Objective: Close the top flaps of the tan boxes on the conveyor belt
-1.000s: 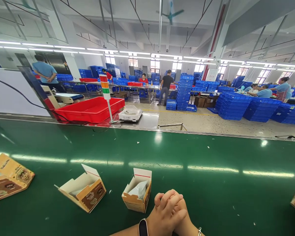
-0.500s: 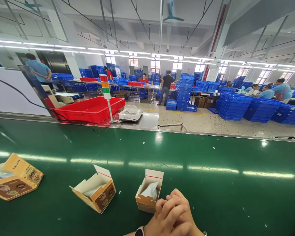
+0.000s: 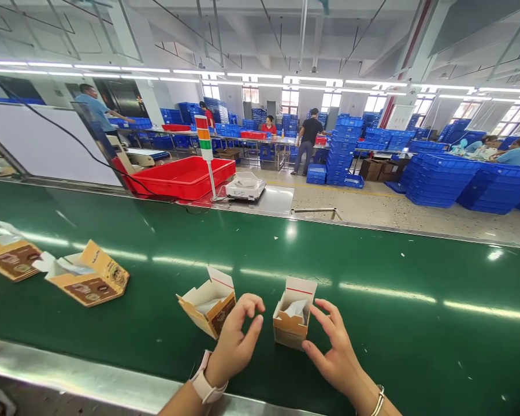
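Observation:
An open-topped carton [image 3: 291, 335] with a pale pouch [image 3: 295, 309] inside stands on the green belt. At its right side is my right hand [image 3: 335, 349], fingers spread and very near the carton; whether they touch it I cannot tell. My left hand [image 3: 239, 335], with curved fingers apart and nothing between them, is in front of a second open carton [image 3: 205, 306] and partly covers its right side. This second carton is tilted and also has a pouch in it. Further left lies an open yellow-and-brown carton [image 3: 93, 283], with another brown carton [image 3: 13, 260] beyond it.
The green conveyor belt [image 3: 398, 323] runs across the view, with a metal rail [image 3: 91, 370] along its near edge. Beyond it stand a red tray [image 3: 177, 182], a signal light [image 3: 204, 141] and a white scale [image 3: 245, 188]. Blue crates [image 3: 442, 182] and several people are farther back.
My clasped hands have come apart, one to each side of the carton with the pouch. The view has shifted, bringing another carton in at the left.

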A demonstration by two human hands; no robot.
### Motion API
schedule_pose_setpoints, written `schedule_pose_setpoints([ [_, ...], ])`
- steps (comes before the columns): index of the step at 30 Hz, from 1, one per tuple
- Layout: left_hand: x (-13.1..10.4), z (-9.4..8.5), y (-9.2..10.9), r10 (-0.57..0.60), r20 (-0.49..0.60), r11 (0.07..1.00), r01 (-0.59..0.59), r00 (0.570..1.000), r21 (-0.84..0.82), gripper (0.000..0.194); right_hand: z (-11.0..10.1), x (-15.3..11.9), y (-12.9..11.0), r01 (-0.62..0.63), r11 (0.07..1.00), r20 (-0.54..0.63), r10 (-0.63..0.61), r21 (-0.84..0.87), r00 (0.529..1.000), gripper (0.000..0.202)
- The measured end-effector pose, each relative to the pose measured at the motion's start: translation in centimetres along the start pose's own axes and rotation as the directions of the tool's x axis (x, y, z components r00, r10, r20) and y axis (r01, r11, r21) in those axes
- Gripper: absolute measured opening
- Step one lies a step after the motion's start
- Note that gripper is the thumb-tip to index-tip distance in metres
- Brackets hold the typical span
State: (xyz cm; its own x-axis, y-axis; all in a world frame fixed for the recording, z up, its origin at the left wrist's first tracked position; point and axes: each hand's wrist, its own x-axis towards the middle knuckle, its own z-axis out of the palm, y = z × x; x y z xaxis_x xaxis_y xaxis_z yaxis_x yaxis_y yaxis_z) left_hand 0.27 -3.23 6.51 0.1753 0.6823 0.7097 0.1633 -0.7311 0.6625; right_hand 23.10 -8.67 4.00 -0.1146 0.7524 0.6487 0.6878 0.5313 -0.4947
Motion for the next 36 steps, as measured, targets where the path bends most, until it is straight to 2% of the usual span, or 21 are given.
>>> schedule_pose_setpoints([
  [1,-0.1,0.3,-0.7,0.006,0.098,1.000,-0.006,0.995,-0.003,0.013,0.3,-0.2,0.3,-0.006,1.000,0.013,0.006,-0.001,1.000,0.049],
  [3,-0.4,1.1,-1.9,0.054,0.297,0.999,-0.051,0.953,-0.018,0.034,0.9,-0.5,0.9,-0.023,1.000,0.030,0.023,0.004,0.999,0.053],
  [6,-0.5,2.7,-3.2,0.095,0.470,0.995,-0.091,0.878,-0.031,0.050,1.4,-0.6,1.7,-0.094,0.995,0.037,0.092,0.036,0.995,0.045],
  [10,0.2,4.7,-3.6,0.103,0.537,0.989,-0.146,0.838,0.038,0.049,1.1,-0.1,1.8,-0.242,0.957,0.068,0.233,0.163,0.970,0.032],
  [16,2.3,6.5,-1.5,-0.004,0.580,0.977,-0.120,0.814,0.175,0.025,0.6,0.9,0.7,-0.381,0.859,0.050,0.388,0.343,0.920,0.039],
  [18,2.8,7.2,-1.0,-0.056,0.575,0.980,-0.064,0.816,0.186,0.029,0.7,1.2,0.5,-0.467,0.760,-0.005,0.526,0.453,0.851,0.040],
  [20,2.9,8.1,-0.7,-0.106,0.557,0.989,0.031,0.823,0.143,0.034,0.8,1.2,0.8,-0.533,0.623,-0.050,0.675,0.572,0.736,0.038],
  [22,2.8,9.1,-0.7,-0.193,0.480,0.980,0.191,0.856,0.052,0.028,0.9,1.0,1.4,-0.560,0.509,-0.054,0.770,0.654,0.636,0.038],
  [23,2.7,9.6,-0.8,-0.275,0.412,0.953,0.302,0.869,-0.001,0.019,0.8,0.9,1.8,-0.567,0.474,-0.047,0.793,0.673,0.608,0.039],
  [24,2.6,10.1,-0.9,-0.386,0.347,0.899,0.433,0.855,-0.066,0.007,0.7,0.7,2.1,-0.573,0.450,-0.037,0.807,0.686,0.590,0.040],
  [25,2.6,10.5,-1.0,-0.505,0.311,0.815,0.563,0.805,-0.134,0.010,0.5,0.6,2.4,-0.576,0.422,-0.025,0.821,0.700,0.571,0.041],
  [27,2.7,11.4,-1.1,-0.667,0.369,0.609,0.759,0.647,-0.232,0.028,0.0,0.5,2.9,-0.585,0.362,0.014,0.842,0.726,0.539,0.043],
  [28,2.9,11.8,-1.2,-0.690,0.441,0.520,0.816,0.575,-0.250,0.031,-0.3,0.6,3.0,-0.592,0.331,0.042,0.849,0.735,0.527,0.044],
  [29,3.0,12.1,-1.2,-0.684,0.511,0.459,0.852,0.520,-0.253,0.032,-0.6,0.6,3.0,-0.600,0.300,0.074,0.852,0.741,0.518,0.044],
  [30,3.2,12.5,-1.2,-0.670,0.561,0.424,0.871,0.486,-0.248,0.030,-0.9,0.7,2.9,-0.611,0.270,0.108,0.854,0.744,0.509,0.045],
  [32,3.5,13.2,-1.3,-0.655,0.608,0.390,0.890,0.448,-0.236,0.029,-1.5,0.9,2.6,-0.630,0.222,0.163,0.854,0.745,0.494,0.044],
  [36,3.9,14.7,-1.3,-0.643,0.638,0.375,0.901,0.423,-0.219,0.028,-2.3,1.4,2.3,-0.640,0.186,0.185,0.865,0.745,0.466,0.042],
])
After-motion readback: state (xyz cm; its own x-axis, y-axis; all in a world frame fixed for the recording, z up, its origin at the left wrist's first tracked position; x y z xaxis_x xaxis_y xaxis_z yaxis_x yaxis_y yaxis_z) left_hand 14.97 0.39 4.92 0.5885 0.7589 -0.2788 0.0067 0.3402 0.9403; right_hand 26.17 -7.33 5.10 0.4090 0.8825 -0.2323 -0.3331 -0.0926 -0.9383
